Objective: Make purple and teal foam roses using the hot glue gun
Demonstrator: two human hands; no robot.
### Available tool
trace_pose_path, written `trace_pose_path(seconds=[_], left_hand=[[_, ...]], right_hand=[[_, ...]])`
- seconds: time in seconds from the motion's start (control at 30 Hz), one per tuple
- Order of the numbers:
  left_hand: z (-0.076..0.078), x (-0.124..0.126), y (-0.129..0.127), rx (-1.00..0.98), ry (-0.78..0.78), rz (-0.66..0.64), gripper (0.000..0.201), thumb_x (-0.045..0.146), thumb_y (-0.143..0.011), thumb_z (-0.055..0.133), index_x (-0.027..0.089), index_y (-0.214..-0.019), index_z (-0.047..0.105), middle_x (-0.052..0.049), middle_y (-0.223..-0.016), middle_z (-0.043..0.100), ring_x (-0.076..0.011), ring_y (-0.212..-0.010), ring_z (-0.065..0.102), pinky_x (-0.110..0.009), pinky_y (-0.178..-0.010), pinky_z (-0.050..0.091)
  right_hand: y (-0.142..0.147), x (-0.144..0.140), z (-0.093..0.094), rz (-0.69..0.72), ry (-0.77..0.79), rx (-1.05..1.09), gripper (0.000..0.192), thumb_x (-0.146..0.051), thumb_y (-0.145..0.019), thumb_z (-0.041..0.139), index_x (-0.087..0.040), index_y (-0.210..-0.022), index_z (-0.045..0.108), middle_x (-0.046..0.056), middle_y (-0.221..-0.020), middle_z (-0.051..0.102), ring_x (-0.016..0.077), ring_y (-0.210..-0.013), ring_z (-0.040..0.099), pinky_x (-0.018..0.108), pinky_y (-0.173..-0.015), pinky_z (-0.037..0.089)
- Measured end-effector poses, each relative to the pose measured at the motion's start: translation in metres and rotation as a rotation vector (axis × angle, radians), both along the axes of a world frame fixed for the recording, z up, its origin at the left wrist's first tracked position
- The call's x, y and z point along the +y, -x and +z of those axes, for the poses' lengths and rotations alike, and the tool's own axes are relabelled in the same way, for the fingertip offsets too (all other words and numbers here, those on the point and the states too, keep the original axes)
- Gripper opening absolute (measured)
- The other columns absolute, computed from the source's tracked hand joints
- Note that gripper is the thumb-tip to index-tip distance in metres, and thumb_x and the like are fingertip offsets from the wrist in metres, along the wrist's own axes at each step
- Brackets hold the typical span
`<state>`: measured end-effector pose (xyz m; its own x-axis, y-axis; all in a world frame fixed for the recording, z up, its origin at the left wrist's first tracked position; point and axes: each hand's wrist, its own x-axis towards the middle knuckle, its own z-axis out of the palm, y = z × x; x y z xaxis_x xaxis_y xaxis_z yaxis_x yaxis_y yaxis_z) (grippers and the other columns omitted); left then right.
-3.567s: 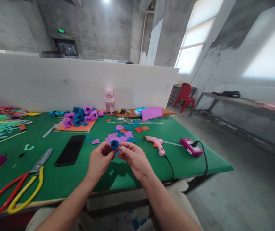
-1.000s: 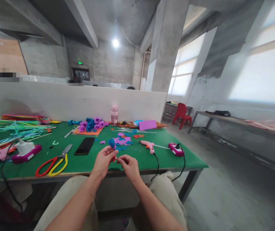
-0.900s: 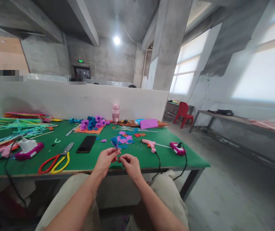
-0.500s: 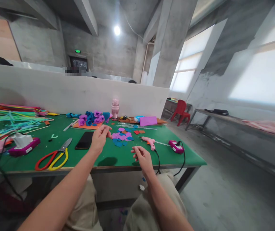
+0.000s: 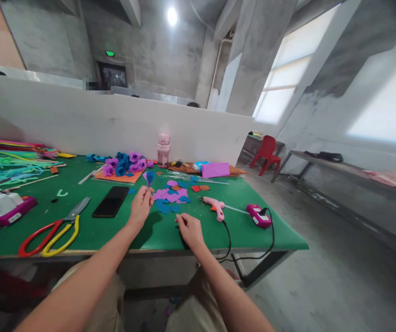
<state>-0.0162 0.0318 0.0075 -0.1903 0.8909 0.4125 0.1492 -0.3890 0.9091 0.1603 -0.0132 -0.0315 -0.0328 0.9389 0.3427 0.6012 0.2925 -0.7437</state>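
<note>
My left hand (image 5: 140, 206) pinches a small flower piece (image 5: 149, 178) by its narrow lower end. The piece flares upward like a cone, with blue and purple petals. To the right, my right hand (image 5: 190, 230) hovers low over the near table edge with its fingers curled; anything between thumb and forefinger is too small or hidden to make out. Loose purple and blue petal cutouts (image 5: 171, 194) lie just beyond the hands. A pink glue gun (image 5: 215, 206) rests right of them, a clear glue stick protruding from its back.
Finished purple and blue flowers (image 5: 123, 164) sit on an orange sheet. Red-and-yellow-handled scissors (image 5: 59, 226) and a black phone (image 5: 111, 202) lie left. A pink bottle (image 5: 163, 151) stands against the white partition (image 5: 115, 120). Corded magenta power strip (image 5: 259, 216) is right; colourful strips (image 5: 14, 163) cover the far left.
The view has shifted. The flower piece now shows clearly above my left fingers. My right hand has moved left, closer to my left hand, and its fingers have curled in more.
</note>
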Motion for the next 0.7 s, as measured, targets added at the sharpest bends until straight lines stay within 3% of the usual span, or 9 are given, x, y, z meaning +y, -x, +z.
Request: trace_pose_path(seconds=[0.13,0.23,0.37,0.7], left_hand=[[-0.023,-0.002,0.0,0.108,0.034,0.063,0.022,0.037,-0.084,0.043,0.02,-0.074,0.052,0.005,-0.05,0.041,-0.0095,-0.045,0.037,-0.02,-0.046,0.03],[-0.03,-0.001,0.003,0.076,0.084,0.121,0.022,0.039,-0.084,0.042,0.021,-0.075,0.049,0.006,-0.05,0.041,-0.0089,-0.042,0.035,-0.019,-0.042,0.027],[-0.028,-0.001,0.001,0.065,0.106,0.137,0.022,0.041,-0.084,0.042,0.021,-0.078,0.048,0.007,-0.049,0.041,-0.0082,-0.038,0.032,-0.019,-0.039,0.024],[-0.024,-0.006,-0.005,0.268,0.093,0.131,0.021,0.038,-0.085,0.039,0.021,-0.082,0.05,0.007,-0.049,0.043,-0.0086,-0.04,0.036,-0.019,-0.043,0.028]], right_hand=[[0.004,-0.001,-0.006,-0.01,-0.02,-0.19,0.035,-0.037,-0.09,0.038,-0.02,-0.069,0.061,0.0,-0.06,0.061,0.0117,-0.055,0.051,0.022,-0.054,0.026],[0.004,-0.005,-0.008,0.007,-0.044,-0.287,0.033,-0.036,-0.09,0.039,-0.021,-0.07,0.059,0.0,-0.063,0.062,0.0116,-0.055,0.052,0.024,-0.052,0.021],[0.003,-0.007,-0.007,0.048,-0.052,-0.328,0.03,-0.036,-0.091,0.039,-0.022,-0.072,0.058,0.0,-0.067,0.064,0.0117,-0.057,0.053,0.026,-0.052,0.018],[0.001,-0.008,-0.002,0.065,-0.031,-0.308,0.029,-0.035,-0.09,0.04,-0.021,-0.072,0.058,-0.001,-0.065,0.063,0.0108,-0.055,0.051,0.028,-0.051,0.016]])
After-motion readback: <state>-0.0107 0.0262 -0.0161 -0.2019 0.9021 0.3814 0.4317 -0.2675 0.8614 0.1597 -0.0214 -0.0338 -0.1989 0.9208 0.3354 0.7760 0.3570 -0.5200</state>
